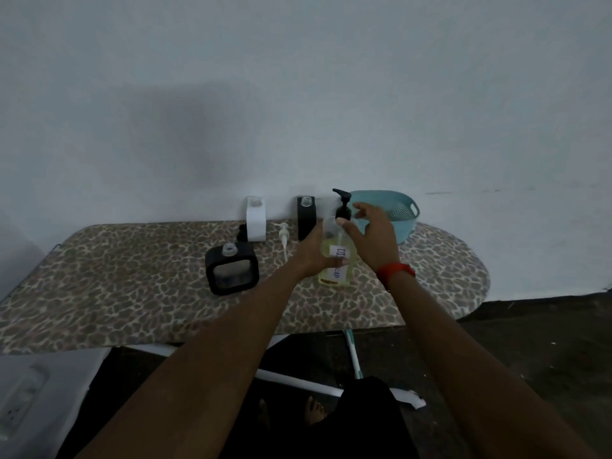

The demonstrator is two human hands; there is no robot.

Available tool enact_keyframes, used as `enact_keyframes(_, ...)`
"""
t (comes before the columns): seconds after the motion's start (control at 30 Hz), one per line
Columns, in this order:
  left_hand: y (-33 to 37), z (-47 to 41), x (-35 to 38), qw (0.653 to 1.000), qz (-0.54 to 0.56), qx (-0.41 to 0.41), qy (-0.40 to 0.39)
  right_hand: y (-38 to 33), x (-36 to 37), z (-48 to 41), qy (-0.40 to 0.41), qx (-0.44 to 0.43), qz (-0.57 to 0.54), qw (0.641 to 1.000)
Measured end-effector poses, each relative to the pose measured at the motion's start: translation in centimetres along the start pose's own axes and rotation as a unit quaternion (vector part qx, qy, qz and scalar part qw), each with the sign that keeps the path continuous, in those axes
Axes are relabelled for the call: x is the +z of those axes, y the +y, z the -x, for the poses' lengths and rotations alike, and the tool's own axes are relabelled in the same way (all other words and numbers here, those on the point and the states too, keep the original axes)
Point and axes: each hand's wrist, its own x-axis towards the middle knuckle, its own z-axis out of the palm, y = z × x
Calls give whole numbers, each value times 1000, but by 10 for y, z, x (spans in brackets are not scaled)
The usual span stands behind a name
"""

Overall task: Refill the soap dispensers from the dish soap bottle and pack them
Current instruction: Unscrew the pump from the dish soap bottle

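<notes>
From the head view, the step in hand looks like opening the dish soap bottle (336,260) so it can be poured. It stands upright on the tabletop (132,286), right of centre. The left hand (309,256) grips its body from the nine o'clock side, palm against the plastic. The right hand (371,235) is spread wide at the bottle's top, with the thumb at the collar of the black pump (342,207) and the fingers fanned loose – it seems to be touching and not yet clamped, though the dim light makes this hard to judge.

The next move, as I judge it, needs the right hand to close round the collar and twist while the left keeps the bottle from turning. The pump and its tube then have to lift straight out.

The bottle is clear, flat-sided plastic holding pale yellow liquid, with a white paper label. At its nine o'clock, well apart, sits a squat square dispenser (231,271) – matte black frame, clear window, open clear neck. Against the wall, at about eleven o'clock from the bottle, stand a white dispenser (255,221) and a tall black dispenser (305,220), both slim blocks with open necks. A loose white pump (283,238) lies between them on the tabletop.

At one o'clock, just behind the right hand, is a teal plastic basket (402,210) with a perforated wall and a handle slot – presumably where the dispensers get packed. The tabletop is a rounded board covered in leopard-print cloth, soft enough that the narrow dispensers may stand unsteadily.
</notes>
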Motion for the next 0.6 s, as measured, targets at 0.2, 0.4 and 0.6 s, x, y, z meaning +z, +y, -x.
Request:
enact_keyframes(0.2,-9,-8,2,1000,17,9,4,-11,4,-20,-46,-15,25,999)
enact_keyframes(0.4,-9,-16,5,999,-13,45,-24,-13,8,-24,-30,-24,8,999)
enact_keyframes(0.6,-13,-17,8,999,-25,30,-23,0,-16,-47,-212,-58,-51,974)
